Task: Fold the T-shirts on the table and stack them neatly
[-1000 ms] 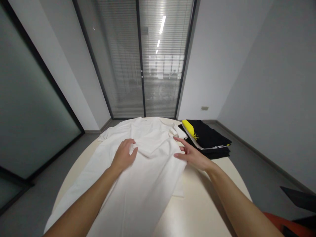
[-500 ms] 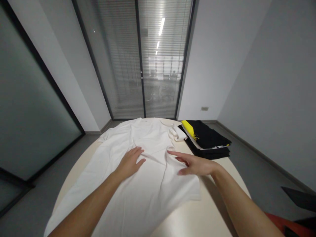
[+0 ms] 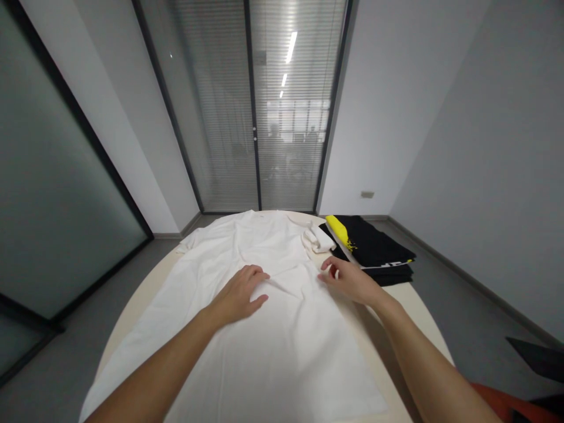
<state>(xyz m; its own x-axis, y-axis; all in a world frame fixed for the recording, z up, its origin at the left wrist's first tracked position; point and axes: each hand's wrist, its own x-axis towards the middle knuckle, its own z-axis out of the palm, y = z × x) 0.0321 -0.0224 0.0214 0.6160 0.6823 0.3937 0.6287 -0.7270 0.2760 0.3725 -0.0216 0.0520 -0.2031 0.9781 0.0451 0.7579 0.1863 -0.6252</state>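
A white T-shirt [image 3: 264, 346] lies spread over the round table, its near part reaching past the bottom of the view. My left hand [image 3: 240, 296] rests palm down on the middle of the shirt, thumb apart from the fingers, holding nothing. At the shirt's right side edge is my right hand [image 3: 348, 281], its fingers loosely bent with a gap between thumb and forefinger and no cloth visible in them. Soft creases run through the cloth between the two hands. One sleeve [image 3: 318, 239] lies bunched at the far right.
A stack of folded black clothes [image 3: 379, 241] with a yellow patch lies at the table's right edge, close to the bunched sleeve. The cream tabletop [image 3: 423, 317] shows at right. Beyond stands a glass partition [image 3: 291, 164] with blinds. Something red [image 3: 497, 399] is at lower right.
My right hand has moved right and slightly away from me, off the shirt's front to its edge. The lower right part of the shirt has flattened out toward the right and near side.
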